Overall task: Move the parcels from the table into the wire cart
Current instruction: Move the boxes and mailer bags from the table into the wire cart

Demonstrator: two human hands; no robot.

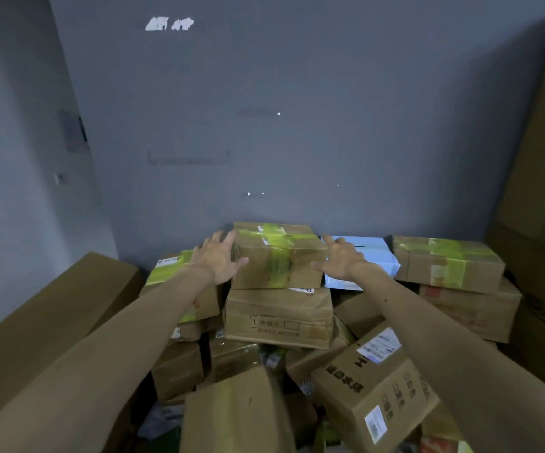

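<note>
Small brown cardboard box banded with yellow-green tape [277, 256] sits on top of the heap, against the grey wall [297, 125], resting on a wider printed cardboard box [279, 317]. Left hand [219, 259] is at its left end, fingers spread and straight, palm on or just off the side; contact is hard to tell. Right hand [339, 256] is at its right end, also spread wide, gripping nothing, and partly covers a pale blue parcel [372, 256]. A second green-taped carton [447, 263] lies further right, and a labelled brown carton [372, 387] tilts at lower right. Whatever carries the heap is buried under boxes. Print and labels are blurred, and the bottom cartons are cut off by the frame.
</note>
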